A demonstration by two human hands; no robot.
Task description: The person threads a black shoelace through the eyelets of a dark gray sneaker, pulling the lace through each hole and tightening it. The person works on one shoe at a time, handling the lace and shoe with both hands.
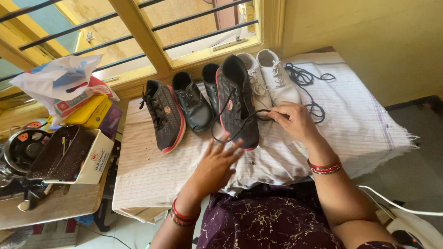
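Observation:
A dark grey sneaker with red trim [237, 97] lies toe toward me on a striped cloth [360, 120]. Its black lace [230, 131] loops off the shoe toward my hands. My right hand [291, 121] pinches the lace end beside the shoe's right edge. My left hand [218, 162] is spread flat, fingers apart, just below the toe and touching the lace loop. The matching sneaker [165, 115] lies to the left, laced.
Two black shoes [194, 103] and two white shoes [270, 80] sit in the row. Loose black laces [307, 78] lie behind. At left stand a white box [99, 159], a sewing machine [23, 147] and a plastic bag [64, 80] by the barred window.

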